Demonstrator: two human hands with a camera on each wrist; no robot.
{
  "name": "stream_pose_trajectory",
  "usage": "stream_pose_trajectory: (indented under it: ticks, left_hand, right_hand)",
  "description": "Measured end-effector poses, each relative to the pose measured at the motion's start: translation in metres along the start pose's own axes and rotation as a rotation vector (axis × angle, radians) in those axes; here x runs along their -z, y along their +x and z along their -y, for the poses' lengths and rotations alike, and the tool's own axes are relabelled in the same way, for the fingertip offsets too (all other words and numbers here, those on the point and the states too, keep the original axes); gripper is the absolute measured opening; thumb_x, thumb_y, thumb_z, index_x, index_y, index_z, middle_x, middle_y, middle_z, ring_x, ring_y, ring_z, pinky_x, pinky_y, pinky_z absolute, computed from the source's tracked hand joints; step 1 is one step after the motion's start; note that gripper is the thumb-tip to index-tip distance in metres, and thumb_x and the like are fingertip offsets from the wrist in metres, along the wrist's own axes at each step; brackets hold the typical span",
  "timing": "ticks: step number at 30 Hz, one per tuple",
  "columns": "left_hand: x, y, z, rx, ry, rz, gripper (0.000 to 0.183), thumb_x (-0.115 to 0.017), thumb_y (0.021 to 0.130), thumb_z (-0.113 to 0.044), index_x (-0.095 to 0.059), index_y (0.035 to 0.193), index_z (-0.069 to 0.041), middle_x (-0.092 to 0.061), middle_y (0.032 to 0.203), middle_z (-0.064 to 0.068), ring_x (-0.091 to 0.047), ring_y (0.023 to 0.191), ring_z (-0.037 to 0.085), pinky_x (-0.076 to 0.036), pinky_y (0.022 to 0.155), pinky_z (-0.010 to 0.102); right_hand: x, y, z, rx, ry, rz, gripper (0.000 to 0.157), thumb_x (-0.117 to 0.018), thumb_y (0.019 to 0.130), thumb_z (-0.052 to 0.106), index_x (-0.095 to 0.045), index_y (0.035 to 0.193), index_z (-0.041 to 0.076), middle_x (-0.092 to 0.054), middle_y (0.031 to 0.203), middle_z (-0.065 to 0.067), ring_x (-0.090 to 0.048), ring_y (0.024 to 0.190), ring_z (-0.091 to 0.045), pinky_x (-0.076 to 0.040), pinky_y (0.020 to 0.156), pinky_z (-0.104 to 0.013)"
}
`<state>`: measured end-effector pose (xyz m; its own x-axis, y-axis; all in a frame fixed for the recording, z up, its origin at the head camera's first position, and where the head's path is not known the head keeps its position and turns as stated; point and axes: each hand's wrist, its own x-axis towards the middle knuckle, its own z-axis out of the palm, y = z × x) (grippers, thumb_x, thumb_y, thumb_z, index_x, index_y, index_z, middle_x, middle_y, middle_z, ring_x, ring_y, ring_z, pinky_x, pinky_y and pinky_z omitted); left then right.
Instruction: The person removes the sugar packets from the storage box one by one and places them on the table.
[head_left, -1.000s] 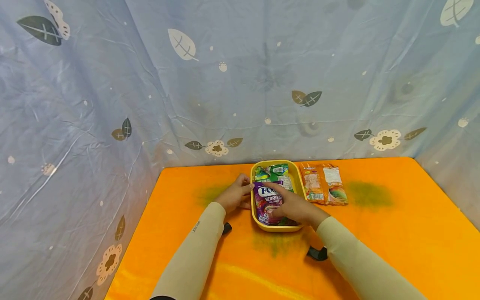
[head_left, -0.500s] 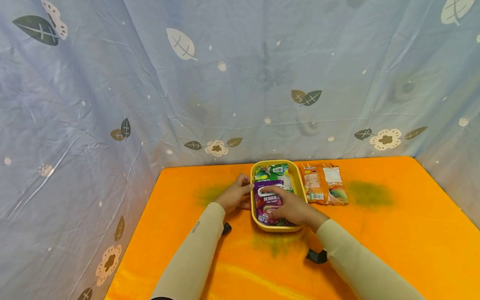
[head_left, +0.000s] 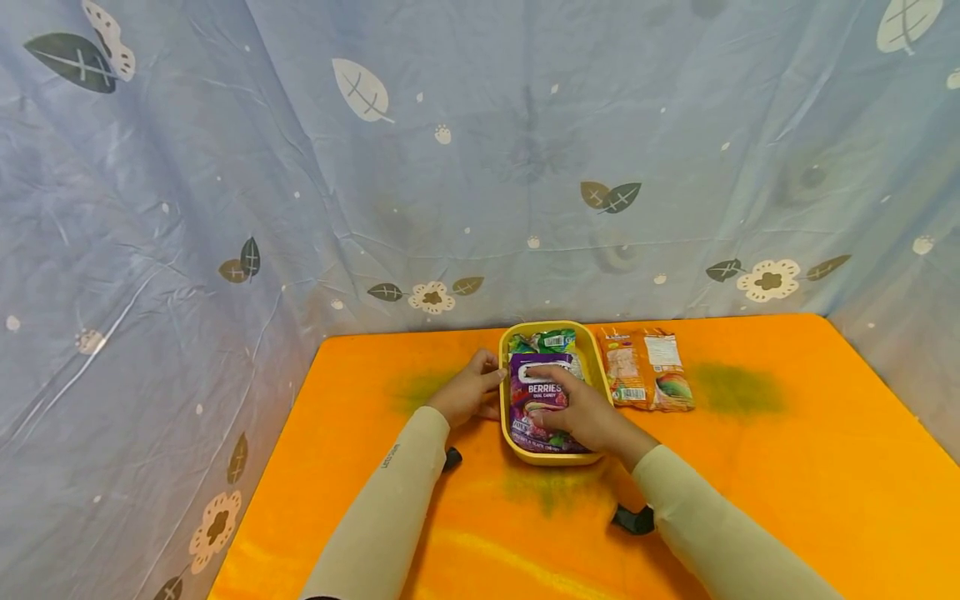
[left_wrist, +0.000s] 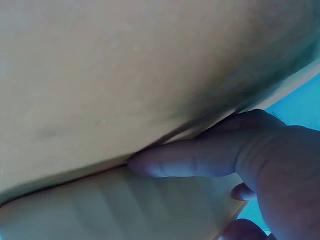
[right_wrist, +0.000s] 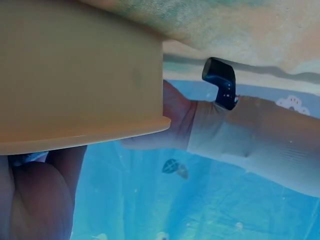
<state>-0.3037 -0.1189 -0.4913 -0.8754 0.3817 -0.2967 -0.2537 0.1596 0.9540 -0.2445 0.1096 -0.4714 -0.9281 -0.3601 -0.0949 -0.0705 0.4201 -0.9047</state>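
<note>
A yellow tray stands near the table's far edge. On top of its contents lies a purple pack of berry oval candy; a green pack shows behind it. My right hand reaches over the tray's right side, thumb and forefinger spread on the purple pack's face. My left hand rests against the tray's left side, thumb at the rim. In the left wrist view a straight finger touches the pale tray wall near the table. The tray's side fills the right wrist view's upper left.
Two orange packs lie side by side just right of the tray. A patterned blue-grey cloth hangs close behind the orange tabletop. Dark wrist-worn pieces sit near the sleeves' cuffs.
The purple pack has slid a little away from me over the green pack, and more of its lower print shows. The right thumb has shifted slightly forward; the left hand stays put.
</note>
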Motion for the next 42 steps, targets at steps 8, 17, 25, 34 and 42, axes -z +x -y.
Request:
stream_pose_trajectory:
  ticks: [8,17,25,34,42]
  left_hand:
    - [0.0,0.0,0.001,-0.003,0.007,-0.009,0.029,-0.054,0.098,-0.034,-0.039,0.116,-0.018,-0.04,0.134,0.005,-0.053,0.115,0.027,-0.055,0.07,0.047]
    - [-0.001,0.001,0.002,-0.014,-0.025,-0.003,0.03,-0.055,0.098,-0.032,-0.038,0.117,-0.016,-0.041,0.132,0.008,-0.055,0.111,0.028,-0.055,0.069,0.048]
    - [-0.002,0.001,0.002,-0.015,0.004,0.0,0.031,-0.055,0.097,-0.036,-0.041,0.118,-0.017,-0.04,0.133,0.006,-0.055,0.111,0.027,-0.055,0.07,0.048]
    - [-0.002,0.002,0.002,-0.025,-0.022,0.007,0.027,-0.051,0.1,-0.03,-0.037,0.119,-0.016,-0.039,0.133,0.008,-0.054,0.112,0.028,-0.055,0.069,0.049]
    - [-0.001,0.001,0.001,-0.012,0.021,-0.014,0.032,-0.055,0.098,-0.037,-0.04,0.118,-0.018,-0.04,0.133,0.005,-0.055,0.11,0.026,-0.056,0.071,0.047]
  right_hand:
    - [0.004,-0.001,-0.002,0.01,0.141,0.01,0.07,-0.074,0.086,0.017,-0.037,0.139,0.044,-0.046,0.127,-0.007,-0.059,0.098,-0.027,-0.054,0.079,-0.04]
    - [0.011,-0.005,-0.003,-0.016,0.332,-0.014,0.078,-0.074,0.085,0.017,-0.029,0.138,0.051,-0.038,0.135,-0.011,-0.057,0.105,-0.033,-0.054,0.079,-0.044]
    - [0.01,-0.006,-0.005,0.013,0.423,-0.145,0.063,-0.075,0.085,0.021,-0.042,0.136,0.039,-0.049,0.127,-0.014,-0.058,0.107,-0.032,-0.055,0.077,-0.043]
    - [0.01,-0.007,-0.001,0.059,0.54,-0.239,0.062,-0.072,0.087,0.012,-0.04,0.138,0.025,-0.041,0.135,-0.009,-0.05,0.115,-0.033,-0.053,0.083,-0.038]
    - [0.011,-0.006,0.0,0.055,0.651,-0.246,0.066,-0.074,0.084,0.012,-0.039,0.139,0.024,-0.041,0.132,-0.016,-0.055,0.109,-0.035,-0.053,0.08,-0.043]
